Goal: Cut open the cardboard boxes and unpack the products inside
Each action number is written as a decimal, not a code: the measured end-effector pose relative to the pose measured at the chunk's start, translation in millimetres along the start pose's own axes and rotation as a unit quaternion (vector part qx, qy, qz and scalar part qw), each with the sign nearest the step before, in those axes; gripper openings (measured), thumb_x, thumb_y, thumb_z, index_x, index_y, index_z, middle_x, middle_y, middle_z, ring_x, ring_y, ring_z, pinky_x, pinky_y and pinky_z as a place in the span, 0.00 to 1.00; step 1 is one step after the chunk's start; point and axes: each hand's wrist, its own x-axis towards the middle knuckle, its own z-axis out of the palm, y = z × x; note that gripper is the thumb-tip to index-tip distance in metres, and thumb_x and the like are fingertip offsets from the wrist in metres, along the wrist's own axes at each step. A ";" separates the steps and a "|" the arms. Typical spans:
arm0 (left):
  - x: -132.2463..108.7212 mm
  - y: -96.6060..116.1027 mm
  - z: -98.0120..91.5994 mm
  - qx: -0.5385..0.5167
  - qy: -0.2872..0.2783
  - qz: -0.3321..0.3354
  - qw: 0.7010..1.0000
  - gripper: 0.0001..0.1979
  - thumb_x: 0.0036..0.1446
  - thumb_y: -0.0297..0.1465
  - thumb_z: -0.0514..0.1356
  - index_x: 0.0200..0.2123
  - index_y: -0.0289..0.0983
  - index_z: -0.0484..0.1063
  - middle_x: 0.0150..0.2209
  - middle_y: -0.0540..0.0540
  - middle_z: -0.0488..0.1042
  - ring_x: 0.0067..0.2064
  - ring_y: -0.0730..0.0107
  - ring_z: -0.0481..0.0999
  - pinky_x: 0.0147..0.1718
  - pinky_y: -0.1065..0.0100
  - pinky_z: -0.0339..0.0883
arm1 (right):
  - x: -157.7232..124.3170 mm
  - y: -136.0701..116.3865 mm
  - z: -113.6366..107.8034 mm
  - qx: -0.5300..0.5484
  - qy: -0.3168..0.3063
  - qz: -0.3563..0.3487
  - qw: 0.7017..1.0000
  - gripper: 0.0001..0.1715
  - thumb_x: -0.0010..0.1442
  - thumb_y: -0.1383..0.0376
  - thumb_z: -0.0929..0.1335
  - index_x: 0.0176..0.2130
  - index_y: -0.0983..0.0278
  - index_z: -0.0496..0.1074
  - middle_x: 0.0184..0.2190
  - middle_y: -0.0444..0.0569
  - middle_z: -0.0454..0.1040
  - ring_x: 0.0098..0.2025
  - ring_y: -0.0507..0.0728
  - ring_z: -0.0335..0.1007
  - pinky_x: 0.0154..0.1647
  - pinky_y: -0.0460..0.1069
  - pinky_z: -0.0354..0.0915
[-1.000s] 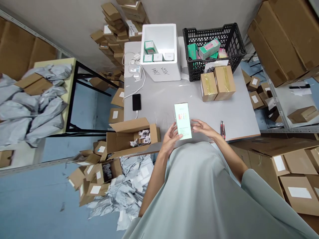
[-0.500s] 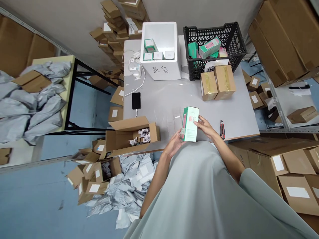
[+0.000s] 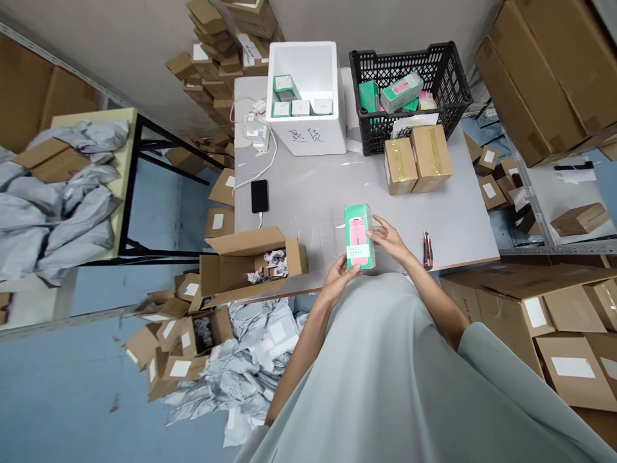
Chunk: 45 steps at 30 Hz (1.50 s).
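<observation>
A green and pink product box [image 3: 358, 239] is held upright over the table's front edge, its pink-picture face toward me. My left hand [image 3: 339, 280] grips its lower left corner, thumb across the bottom of the front. At the right side, my right hand [image 3: 388, 238] holds the box between thumb and fingers. An open cardboard carton [image 3: 231, 273] with crumpled paper inside stands to the left of my hands. A red and black utility knife [image 3: 427, 251] lies on the table to the right.
On the grey table [image 3: 308, 193] stand a white foam box [image 3: 313, 135] and a black plastic crate [image 3: 369, 136], both with product boxes inside. Two taped cartons [image 3: 432, 161] sit before the crate. A phone [image 3: 259, 196] is plugged into a cable. Grey mailer bags [image 3: 255, 360] cover the floor at left.
The product box has been turned in my hands, so its pink front replaces the pale printed side. My right-hand fingers have shifted along its right edge.
</observation>
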 end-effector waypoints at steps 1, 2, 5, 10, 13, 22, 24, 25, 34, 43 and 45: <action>-1.6 0.6 1.1 0.001 0.003 0.010 1.000 0.41 0.51 0.46 0.84 0.65 0.42 0.79 0.66 0.36 0.80 0.66 0.42 0.81 0.63 0.45 0.80 | 0.8 0.5 1.2 0.004 0.001 -0.005 1.000 0.61 0.53 0.43 0.84 0.76 0.56 0.68 0.59 0.54 0.83 0.59 0.65 0.83 0.62 0.59 0.79; -3.2 1.4 1.8 -0.002 0.002 0.017 1.000 0.42 0.51 0.47 0.84 0.66 0.42 0.79 0.67 0.36 0.80 0.67 0.41 0.80 0.63 0.45 0.80 | 0.8 0.5 2.3 0.011 0.000 -0.009 1.000 0.58 0.54 0.44 0.83 0.75 0.55 0.69 0.57 0.53 0.84 0.58 0.66 0.83 0.61 0.59 0.80; -6.7 5.6 2.0 -0.021 -0.011 0.022 0.999 0.40 0.53 0.49 0.82 0.65 0.40 0.80 0.67 0.35 0.80 0.68 0.40 0.80 0.65 0.43 0.78 | -2.5 -1.4 4.0 0.038 0.001 -0.017 0.999 0.52 0.56 0.45 0.81 0.73 0.54 0.72 0.55 0.51 0.86 0.58 0.66 0.83 0.61 0.60 0.80; -5.8 11.6 2.2 -0.011 -0.002 0.014 1.000 0.38 0.51 0.45 0.83 0.62 0.38 0.81 0.64 0.34 0.82 0.70 0.38 0.78 0.68 0.42 0.75 | -9.5 -5.9 1.5 0.044 0.000 -0.015 0.999 0.50 0.57 0.45 0.80 0.73 0.52 0.71 0.60 0.51 0.85 0.63 0.67 0.81 0.62 0.60 0.80; -2.6 9.3 3.7 0.009 0.022 0.025 0.999 0.39 0.49 0.45 0.83 0.61 0.38 0.81 0.63 0.34 0.82 0.67 0.39 0.80 0.66 0.44 0.75 | -9.3 -9.1 2.6 0.030 -0.012 -0.027 0.999 0.49 0.58 0.43 0.80 0.72 0.51 0.72 0.65 0.52 0.81 0.68 0.68 0.77 0.66 0.61 0.78; -5.5 -0.3 19.2 0.202 0.145 0.142 0.958 0.42 0.50 0.46 0.82 0.64 0.40 0.75 0.65 0.34 0.79 0.66 0.47 0.80 0.57 0.53 0.82 | -0.1 -1.0 16.5 -0.039 0.050 -0.073 0.995 0.63 0.51 0.42 0.84 0.75 0.55 0.67 0.64 0.56 0.81 0.54 0.66 0.83 0.51 0.58 0.84; -6.3 2.5 15.3 0.162 0.107 0.111 0.975 0.42 0.51 0.49 0.81 0.65 0.40 0.75 0.68 0.33 0.77 0.67 0.44 0.79 0.57 0.51 0.82 | -0.5 2.3 13.0 -0.022 0.046 -0.060 0.997 0.63 0.53 0.41 0.83 0.77 0.54 0.64 0.63 0.57 0.81 0.51 0.65 0.84 0.44 0.56 0.84; -6.0 3.9 11.7 0.130 0.079 0.083 0.985 0.43 0.52 0.50 0.81 0.65 0.40 0.75 0.69 0.33 0.76 0.68 0.43 0.79 0.57 0.49 0.83 | -1.1 3.4 10.6 -0.016 0.037 -0.056 0.998 0.63 0.54 0.41 0.82 0.78 0.54 0.63 0.62 0.56 0.82 0.50 0.65 0.85 0.42 0.55 0.83; 2.4 -1.9 -19.1 -0.015 -0.029 -0.027 0.999 0.40 0.51 0.46 0.83 0.64 0.37 0.80 0.64 0.31 0.82 0.65 0.39 0.82 0.67 0.37 0.75 | -10.8 6.7 1.1 0.003 0.006 -0.043 0.999 0.61 0.55 0.44 0.82 0.78 0.55 0.64 0.60 0.55 0.84 0.55 0.67 0.84 0.47 0.57 0.83; -4.6 -6.6 -28.3 0.046 0.053 0.011 0.997 0.49 0.47 0.45 0.84 0.70 0.38 0.75 0.63 0.32 0.80 0.64 0.45 0.82 0.62 0.47 0.78 | -20.7 8.8 32.7 -0.027 0.033 -0.035 0.998 0.55 0.59 0.40 0.79 0.75 0.56 0.68 0.71 0.59 0.76 0.65 0.69 0.80 0.63 0.63 0.80; -8.0 -8.1 -29.8 0.095 0.109 0.038 0.989 0.51 0.44 0.44 0.84 0.70 0.37 0.74 0.63 0.32 0.79 0.64 0.45 0.81 0.58 0.51 0.81 | -21.6 11.7 50.2 -0.063 0.060 -0.058 0.995 0.54 0.57 0.40 0.80 0.73 0.57 0.70 0.70 0.60 0.76 0.64 0.69 0.80 0.65 0.64 0.78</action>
